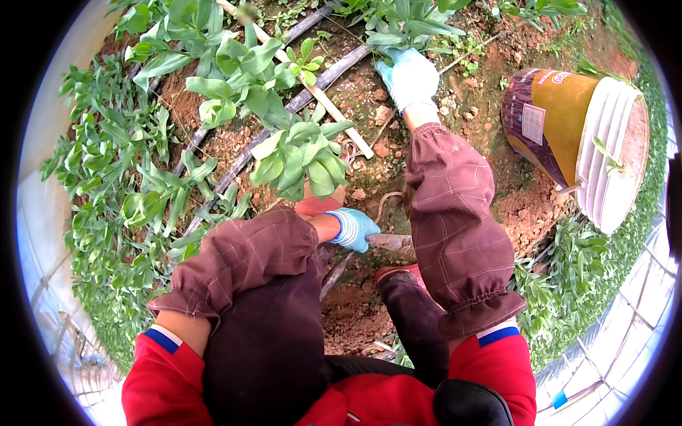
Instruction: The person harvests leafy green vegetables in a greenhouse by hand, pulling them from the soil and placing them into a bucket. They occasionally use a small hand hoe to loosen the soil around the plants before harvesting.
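Observation:
My left hand (354, 230), in a light blue knitted glove, is closed around a hand tool with a short, soil-stained metal blade (391, 242). The blade points right, and its handle is hidden in the glove. Farther forward, my gloved right hand (410, 77) reaches palm down to the base of a broad-leaved green plant (413, 26). Leaves cover its fingertips, so whether they grip a stem or weed cannot be told. Low weeds (466, 56) grow beside that hand. Another leafy plant (303, 154) leans between my arms, just ahead of my left hand.
A yellow and purple plastic bucket (565, 106) lies tipped on the soil at right, a few plant scraps at its white rim. Dark drip pipes (250, 152) and a wooden stake (330, 104) cross the bed at left. My red shoe (399, 271) stands on the reddish soil.

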Tool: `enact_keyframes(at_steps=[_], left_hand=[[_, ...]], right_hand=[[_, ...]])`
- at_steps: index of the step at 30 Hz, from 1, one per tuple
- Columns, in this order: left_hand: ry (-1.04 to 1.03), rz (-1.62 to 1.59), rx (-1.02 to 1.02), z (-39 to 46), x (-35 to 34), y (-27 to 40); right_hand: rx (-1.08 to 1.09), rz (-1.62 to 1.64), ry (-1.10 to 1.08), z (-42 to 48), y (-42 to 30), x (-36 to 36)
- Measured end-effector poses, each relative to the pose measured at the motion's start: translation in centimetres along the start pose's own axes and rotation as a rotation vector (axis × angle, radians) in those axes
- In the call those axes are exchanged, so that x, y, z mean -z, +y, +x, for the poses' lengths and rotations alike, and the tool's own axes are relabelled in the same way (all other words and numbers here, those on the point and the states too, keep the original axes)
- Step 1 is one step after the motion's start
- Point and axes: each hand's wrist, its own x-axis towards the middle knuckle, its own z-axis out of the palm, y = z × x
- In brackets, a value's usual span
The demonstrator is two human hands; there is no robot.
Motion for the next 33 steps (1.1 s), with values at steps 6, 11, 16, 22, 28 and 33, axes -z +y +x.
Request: enact_keyframes(at_steps=[6, 11, 16, 22, 28, 33], left_hand=[[-0.008, 0.022, -0.026, 0.4, 0.5, 0.3], [0.049, -0.022, -0.043, 0.1, -0.5, -0.7], [-0.043, 0.091, -0.016, 0.0, 0.7, 0.4], [0.065, 0.165, -0.053, 2.8, -1.9, -1.8], [0.044, 0.203, -0.062, 3.2, -2.2, -2.6], [0.044, 0.273, -0.091, 2.8, -2.4, -3.0]], right_hand=[[-0.126, -0.071, 0.003, 0.0, -0.6, -0.7], [-0.299, 0.248, 0.052, -1.4, -1.6, -0.4], [0.03, 0.545, 0.331, -2.9, -5.6, 0.5], [0.034, 0.57, -0.168, 0.1, -10.3, -2.3], [-0.183, 1.045, -0.228, 0.0, -7.9, -4.2], [-0.371, 1.703, -0.229, -1.9, -6.3, -2.3]])
